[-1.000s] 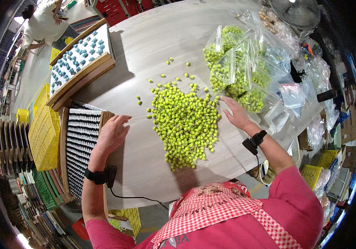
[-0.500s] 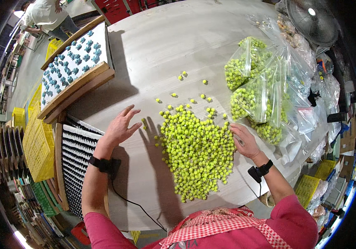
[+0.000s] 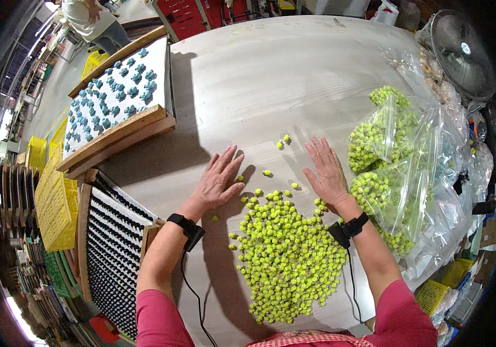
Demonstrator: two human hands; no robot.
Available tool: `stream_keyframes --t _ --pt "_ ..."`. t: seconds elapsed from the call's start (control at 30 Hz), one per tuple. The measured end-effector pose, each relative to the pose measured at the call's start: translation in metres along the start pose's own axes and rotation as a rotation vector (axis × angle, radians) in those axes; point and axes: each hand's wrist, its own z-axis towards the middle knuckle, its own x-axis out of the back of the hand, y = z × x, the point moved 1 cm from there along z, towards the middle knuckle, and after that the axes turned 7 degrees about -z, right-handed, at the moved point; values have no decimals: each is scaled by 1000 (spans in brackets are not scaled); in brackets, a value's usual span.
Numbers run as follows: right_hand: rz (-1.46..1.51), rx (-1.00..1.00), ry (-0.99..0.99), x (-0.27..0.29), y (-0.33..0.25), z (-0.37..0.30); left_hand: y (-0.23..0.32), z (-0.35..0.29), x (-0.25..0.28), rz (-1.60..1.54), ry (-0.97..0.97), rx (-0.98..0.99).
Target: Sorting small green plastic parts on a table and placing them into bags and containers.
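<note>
A wide heap of small yellow-green knobbly pieces lies on the pale table in front of me. My left hand is flat with fingers spread, by the heap's far left edge, holding nothing. On the far right side of the heap my right hand is likewise spread and bare of any object. A few loose pieces lie beyond the heap, between the two hands. Clear plastic bags filled with the same pieces rest just right of my right hand.
At the left stands a wooden-edged tray bearing blue-green pieces on white. Nearer is a rack with rows of dark pieces. Yellow crates stand beyond the left edge. A black fan is at the far right; another person stands far left.
Both hands have moved forward, the left one also to the right, and now lie flatter. Fewer loose pieces are scattered beyond the heap. The whole view has shifted.
</note>
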Motion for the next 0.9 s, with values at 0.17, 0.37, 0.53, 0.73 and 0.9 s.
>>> stream_keyframes --t 0.17,0.37,0.53,0.73,0.9 --pt "28 168 -88 -12 -4 38 8 24 -11 16 -11 -51" --pt "240 406 -219 -4 -28 44 30 26 -14 48 -61 -156" --pt "301 430 -313 -3 -33 -6 52 -10 -40 -96 -176 -187" --pt "351 489 -336 15 -52 -60 88 -58 -46 -281 -188 -179" --pt "469 443 -359 23 -62 -89 106 -79 -54 -419 -185 -162"
